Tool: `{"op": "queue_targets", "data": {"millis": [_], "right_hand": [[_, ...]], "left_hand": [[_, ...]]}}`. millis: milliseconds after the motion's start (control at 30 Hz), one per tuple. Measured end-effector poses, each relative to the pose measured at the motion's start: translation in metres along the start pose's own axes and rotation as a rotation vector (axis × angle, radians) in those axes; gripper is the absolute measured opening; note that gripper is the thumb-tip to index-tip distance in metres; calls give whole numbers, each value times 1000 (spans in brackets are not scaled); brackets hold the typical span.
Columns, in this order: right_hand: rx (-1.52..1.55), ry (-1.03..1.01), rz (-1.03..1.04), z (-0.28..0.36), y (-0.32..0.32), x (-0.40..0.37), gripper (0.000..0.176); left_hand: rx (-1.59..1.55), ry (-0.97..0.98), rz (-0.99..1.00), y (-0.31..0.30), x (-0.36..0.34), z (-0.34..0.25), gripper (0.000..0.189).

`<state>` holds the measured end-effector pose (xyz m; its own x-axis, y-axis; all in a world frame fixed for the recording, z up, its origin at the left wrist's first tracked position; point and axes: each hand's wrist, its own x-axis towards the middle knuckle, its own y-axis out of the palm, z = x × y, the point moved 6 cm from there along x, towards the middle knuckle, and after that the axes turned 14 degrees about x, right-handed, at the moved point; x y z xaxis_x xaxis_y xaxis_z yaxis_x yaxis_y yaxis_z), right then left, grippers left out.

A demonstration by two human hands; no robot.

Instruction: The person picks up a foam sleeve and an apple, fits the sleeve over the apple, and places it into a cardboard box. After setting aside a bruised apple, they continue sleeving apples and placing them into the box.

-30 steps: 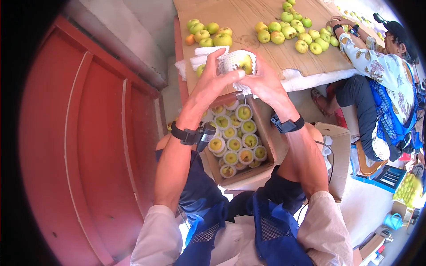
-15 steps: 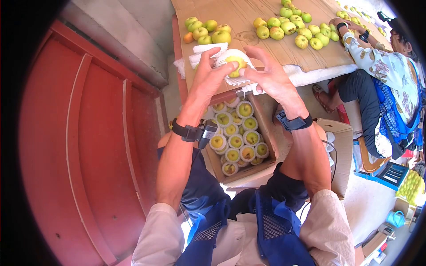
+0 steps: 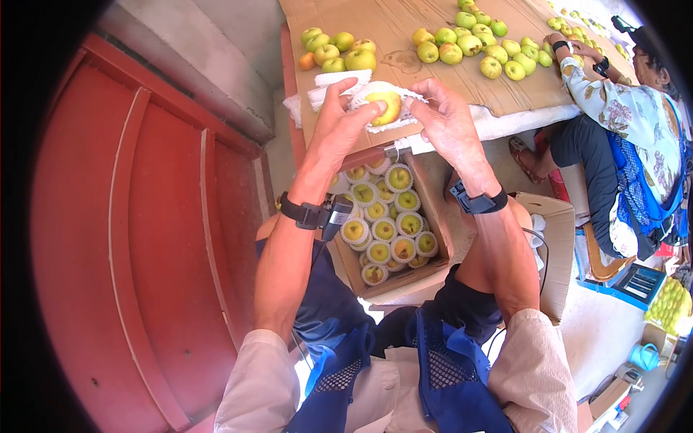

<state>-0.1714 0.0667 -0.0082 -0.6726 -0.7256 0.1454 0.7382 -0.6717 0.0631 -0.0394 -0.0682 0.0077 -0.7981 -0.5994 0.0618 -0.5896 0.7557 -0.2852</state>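
A yellow-green apple [image 3: 390, 107] sits partly inside a white foam net sleeve [image 3: 395, 125] above the table's near edge. My left hand [image 3: 339, 121] is closed around the apple's left side, its thumb on the fruit. My right hand [image 3: 449, 121] pinches the sleeve's right edge between thumb and fingers. Next to my left fingers lies a stack of white foam sleeves [image 3: 333, 79]. Below my hands, a cardboard box [image 3: 431, 209] contains several apples [image 3: 385, 230] in foam sleeves.
Loose apples [image 3: 498, 52] lie across the cardboard-covered table [image 3: 393, 29], with a smaller group [image 3: 339, 47] at left. A person [image 3: 632, 123] sits at right, hands among apples. A red door [image 3: 144, 238] stands at left. Another open carton [image 3: 552, 245] is by my right knee.
My right hand has shifted slightly right and its fingers have closed on the sleeve edge, pulling it outward. More of the apple's yellow side shows. The seated person's hands have moved slightly.
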Motion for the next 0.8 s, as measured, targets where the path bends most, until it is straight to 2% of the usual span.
{"op": "queue_targets", "data": {"millis": [67,400,700,800], "right_hand": [[-17,-83,-32,3,-1,0,28],[100,-106,-38,13,11,-5,25],[124,-164,-30,15,21,-8,24],[246,-152,-38,16,21,-8,21]], "left_hand": [[12,2,-8,-1,1,1,71],[29,-3,-69,-4,-5,-6,77],[-36,-20,-100,-4,-8,-5,74],[15,-31,-74,-5,-7,-1,72]]}}
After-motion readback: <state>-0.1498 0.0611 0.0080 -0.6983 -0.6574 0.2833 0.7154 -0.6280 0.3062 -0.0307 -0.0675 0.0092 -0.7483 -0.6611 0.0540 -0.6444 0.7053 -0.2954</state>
